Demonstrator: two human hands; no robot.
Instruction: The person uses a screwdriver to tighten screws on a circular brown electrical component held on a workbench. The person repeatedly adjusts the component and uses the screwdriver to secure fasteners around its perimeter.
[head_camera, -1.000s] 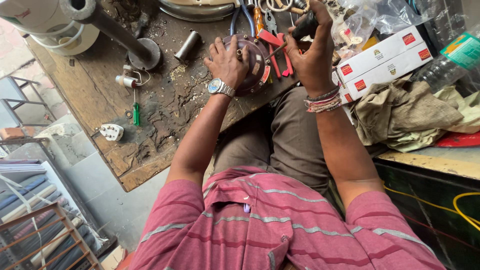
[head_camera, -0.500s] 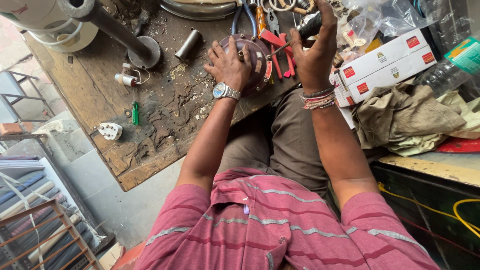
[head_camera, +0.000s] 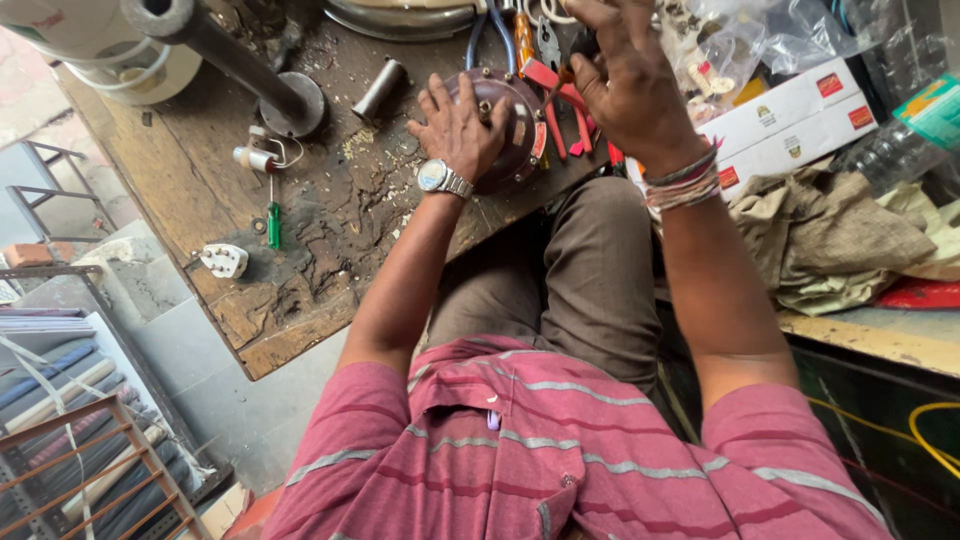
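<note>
Left hand (head_camera: 462, 128): I see it spread flat, fingers splayed over the motor (head_camera: 505, 130). It presses rather than grips, which I judge pins the round housing so it cannot roll.
Right hand (head_camera: 625, 85): raised at 1 o'clock from the motor, fingers curled around something dark. I cannot tell what, nor how tightly.
Motor: a domed, dull metal shell with a reddish rim, lying at the near edge of the bench (head_camera: 300, 250) just above my knees.
Pliers (head_camera: 560, 105): red-handled, touching the motor at its 3 o'clock, close enough to grab.
Bench: scarred, grimy wood, pitted and stained.
Screwdriver (head_camera: 273, 222): small and green, well apart at 9 o'clock.
Plug (head_camera: 224, 261): white, at 8 o'clock.
Boxes (head_camera: 790, 125): white card, stacked at 3 o'clock.
Rag (head_camera: 830, 240): crumpled khaki cloth.
</note>
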